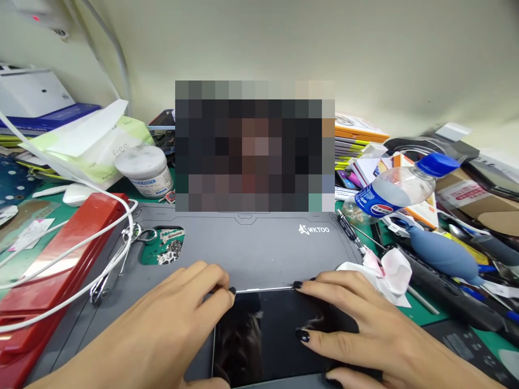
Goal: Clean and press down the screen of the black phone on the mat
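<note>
A phone (279, 335) with a dark, glossy screen lies sideways on the grey work mat (243, 243), close in front of me. Bent fingers of my left hand (186, 313) grip its upper left corner, and the thumb is at the lower left edge. My right hand (360, 324) holds the right part of the phone. One fingertip is at the top edge, another rests on the glass, and the thumb is at the bottom edge. Faint reflections show in the screen. Under my right hand the phone's right end is mostly hidden.
At left are a red case (60, 270), a white cable (117, 259), scissors (135, 233) and a paste jar (146, 170). Rightward lie a bottle (389, 192), crumpled tissue (393, 275), a blue air blower (446, 254) and pens (351, 232). A pixelated area (255, 146) covers the back middle.
</note>
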### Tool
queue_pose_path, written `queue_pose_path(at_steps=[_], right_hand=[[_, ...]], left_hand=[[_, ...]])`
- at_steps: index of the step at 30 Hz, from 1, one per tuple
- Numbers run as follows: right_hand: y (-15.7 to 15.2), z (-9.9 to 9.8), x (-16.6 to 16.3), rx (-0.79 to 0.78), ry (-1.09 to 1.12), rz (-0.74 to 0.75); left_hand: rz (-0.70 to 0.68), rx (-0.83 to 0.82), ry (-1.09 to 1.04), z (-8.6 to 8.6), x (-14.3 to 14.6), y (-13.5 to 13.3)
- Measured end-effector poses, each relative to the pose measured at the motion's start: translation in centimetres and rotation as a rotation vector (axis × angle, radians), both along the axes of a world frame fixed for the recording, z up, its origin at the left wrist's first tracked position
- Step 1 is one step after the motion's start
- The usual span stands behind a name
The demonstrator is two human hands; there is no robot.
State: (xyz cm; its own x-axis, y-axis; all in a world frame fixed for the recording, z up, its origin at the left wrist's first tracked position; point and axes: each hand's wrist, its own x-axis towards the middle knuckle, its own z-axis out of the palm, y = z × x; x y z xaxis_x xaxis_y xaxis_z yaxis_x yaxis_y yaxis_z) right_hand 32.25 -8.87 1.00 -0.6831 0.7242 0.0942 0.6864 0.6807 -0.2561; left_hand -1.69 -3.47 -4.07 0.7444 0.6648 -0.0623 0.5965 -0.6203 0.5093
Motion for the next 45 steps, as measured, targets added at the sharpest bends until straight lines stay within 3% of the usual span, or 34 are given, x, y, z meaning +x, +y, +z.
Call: queue_pose_path(at_steps=[13, 24, 36, 45], right_hand=[[0.2, 0.1, -0.2, -0.012, 0.012, 0.008], [-0.5, -2.2, 1.8, 0.009, 0.028, -0.008], [-1.2, -2.4, 2.6, 0.016, -0.008, -0.013], [-0.7, -2.3, 2.1, 0.005, -0.007, -0.006]], left_hand=[[-0.005, -0.007, 0.023, -0.1, -0.1, 0.1], [0.007, -0.228, 0.255, 5.1, 2.3, 1.2], [0.025, -0.173, 0.204, 4.9, 2.1, 1.0], [-0.01, -0.202, 0.281, 5.3, 2.3, 0.9]])
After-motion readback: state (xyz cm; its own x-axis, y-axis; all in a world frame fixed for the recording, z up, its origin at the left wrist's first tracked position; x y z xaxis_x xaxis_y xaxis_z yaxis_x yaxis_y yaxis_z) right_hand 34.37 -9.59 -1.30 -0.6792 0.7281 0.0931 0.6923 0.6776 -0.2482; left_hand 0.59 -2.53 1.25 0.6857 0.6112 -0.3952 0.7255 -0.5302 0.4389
